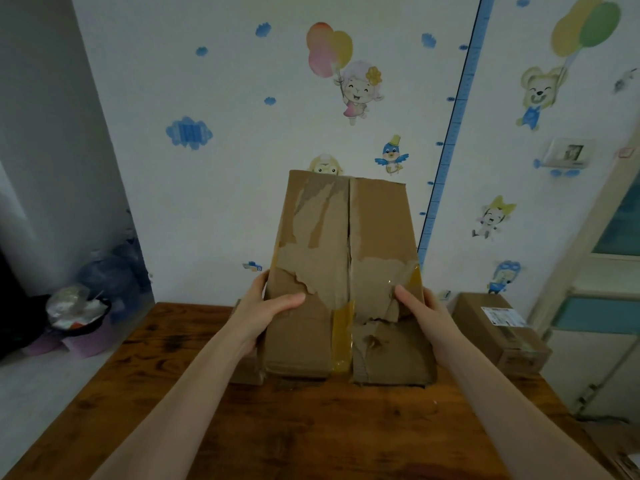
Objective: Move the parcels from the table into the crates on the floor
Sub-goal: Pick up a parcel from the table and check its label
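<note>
A large worn brown cardboard parcel (346, 258) with torn paper and yellowish tape is held up over the wooden table (311, 427), tilted with its top face toward me. My left hand (263, 313) grips its left side, thumb across the top face. My right hand (420, 310) grips its right side, thumb on the taped face. Under its left edge a second flat cardboard parcel (246, 374) peeks out on the table. A smaller brown parcel (498, 327) with a white label lies at the table's far right. No crate is in view.
The wall with cartoon stickers stands just behind the table. At the left, a low white ledge (41, 382) carries a dark bowl with plastic bags (78, 310). At the right is a pale cabinet with glass panels (602, 306).
</note>
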### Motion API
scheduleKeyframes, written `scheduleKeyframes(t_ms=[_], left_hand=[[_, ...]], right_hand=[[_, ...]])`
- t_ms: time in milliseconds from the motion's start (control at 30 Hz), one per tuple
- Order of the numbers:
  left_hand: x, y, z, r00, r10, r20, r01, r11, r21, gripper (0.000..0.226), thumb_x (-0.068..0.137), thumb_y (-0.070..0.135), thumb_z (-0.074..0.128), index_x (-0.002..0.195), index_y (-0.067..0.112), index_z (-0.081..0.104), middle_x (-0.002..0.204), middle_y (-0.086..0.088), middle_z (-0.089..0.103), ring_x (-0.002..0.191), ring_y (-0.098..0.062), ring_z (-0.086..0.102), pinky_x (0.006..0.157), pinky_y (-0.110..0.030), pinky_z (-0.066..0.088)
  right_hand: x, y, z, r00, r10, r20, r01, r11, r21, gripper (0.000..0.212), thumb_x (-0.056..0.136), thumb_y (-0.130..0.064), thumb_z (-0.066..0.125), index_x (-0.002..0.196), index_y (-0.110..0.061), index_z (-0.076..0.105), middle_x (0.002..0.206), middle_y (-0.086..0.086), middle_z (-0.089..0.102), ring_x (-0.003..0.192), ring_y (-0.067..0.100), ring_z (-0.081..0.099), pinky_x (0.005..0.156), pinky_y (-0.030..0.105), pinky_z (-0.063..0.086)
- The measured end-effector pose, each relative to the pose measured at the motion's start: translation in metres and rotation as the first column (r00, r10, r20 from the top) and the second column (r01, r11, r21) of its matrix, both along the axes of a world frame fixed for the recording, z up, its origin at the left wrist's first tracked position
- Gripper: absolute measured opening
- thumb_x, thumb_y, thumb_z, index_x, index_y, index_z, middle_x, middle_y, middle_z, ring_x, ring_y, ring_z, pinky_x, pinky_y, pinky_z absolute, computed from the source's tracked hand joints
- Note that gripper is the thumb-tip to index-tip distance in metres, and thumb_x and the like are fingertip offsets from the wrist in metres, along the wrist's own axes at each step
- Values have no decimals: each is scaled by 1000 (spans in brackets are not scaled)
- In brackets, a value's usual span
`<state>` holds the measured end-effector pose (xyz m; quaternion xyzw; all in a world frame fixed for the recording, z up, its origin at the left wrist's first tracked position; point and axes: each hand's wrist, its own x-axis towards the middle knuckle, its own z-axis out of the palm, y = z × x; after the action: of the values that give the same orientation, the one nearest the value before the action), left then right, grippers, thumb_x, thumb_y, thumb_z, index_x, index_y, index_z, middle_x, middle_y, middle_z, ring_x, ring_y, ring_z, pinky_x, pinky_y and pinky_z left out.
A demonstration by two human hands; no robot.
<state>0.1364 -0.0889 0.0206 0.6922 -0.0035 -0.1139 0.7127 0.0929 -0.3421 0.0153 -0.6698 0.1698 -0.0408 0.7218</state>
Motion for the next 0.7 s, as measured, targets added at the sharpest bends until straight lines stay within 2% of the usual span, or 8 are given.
scheduleKeyframes(t_ms=[133,200,267,333,400,467,600,700], left_hand=[[2,1,-1,999,52,6,-52,999,7,81,71,15,80,138,22,36,113,-8,58,93,-24,62,65,-34,52],[4,2,1,999,32,-11,-33,999,-7,83,66,26,82,134,20,34,113,-9,57,96,-26,62,71,-38,53],[4,2,6,999,31,-21,-31,999,-21,98,52,49,85,130,14,37,117,-11,58,101,-27,62,82,-43,54],[7,3,7,998,50,-26,-50,998,-26,108,44,57,87,128,9,39,116,-13,60,99,-27,64,82,-44,55],[4,0,5,997,79,-3,-79,996,-28,94,52,45,83,126,12,35,112,-9,58,96,-24,62,75,-38,55],[2,-4,2,997,72,-4,-72,997,-28,88,57,38,80,129,12,37,112,-7,58,95,-22,61,73,-35,53],[0,-5,-1,996,85,-2,-85,996,-31,80,62,32,80,131,10,44,113,-10,61,97,-26,62,78,-41,54],[-1,0,2,998,58,23,-57,997,-50,83,57,34,80,129,9,46,114,-11,62,99,-27,63,81,-41,54]], right_hand=[[-1,-1,-7,997,-75,36,75,997,11,67,83,-33,67,141,-18,39,109,4,59,97,25,60,80,42,51],[-2,-3,-7,997,-64,40,63,998,20,68,81,-34,69,141,-20,39,112,5,59,98,25,59,80,41,51],[-2,-6,-8,998,-39,40,38,999,32,73,76,-34,72,140,-20,39,116,7,58,101,26,59,82,41,51],[-3,-8,-6,999,-19,48,15,997,71,80,67,-37,74,137,-17,41,117,9,59,103,26,59,84,41,51],[-1,-8,0,999,-13,53,8,996,91,85,62,-43,74,135,-13,43,119,10,59,104,26,60,83,38,52],[2,-7,7,999,2,54,-3,1000,17,82,68,-44,73,137,-13,41,120,7,59,106,25,59,88,40,51],[2,-10,10,995,6,101,3,996,-87,51,81,-28,70,124,-16,47,118,6,59,104,25,58,93,41,49],[-1,-14,10,995,0,103,11,995,-100,57,78,-27,72,127,-13,47,117,7,60,105,26,59,93,43,50]])
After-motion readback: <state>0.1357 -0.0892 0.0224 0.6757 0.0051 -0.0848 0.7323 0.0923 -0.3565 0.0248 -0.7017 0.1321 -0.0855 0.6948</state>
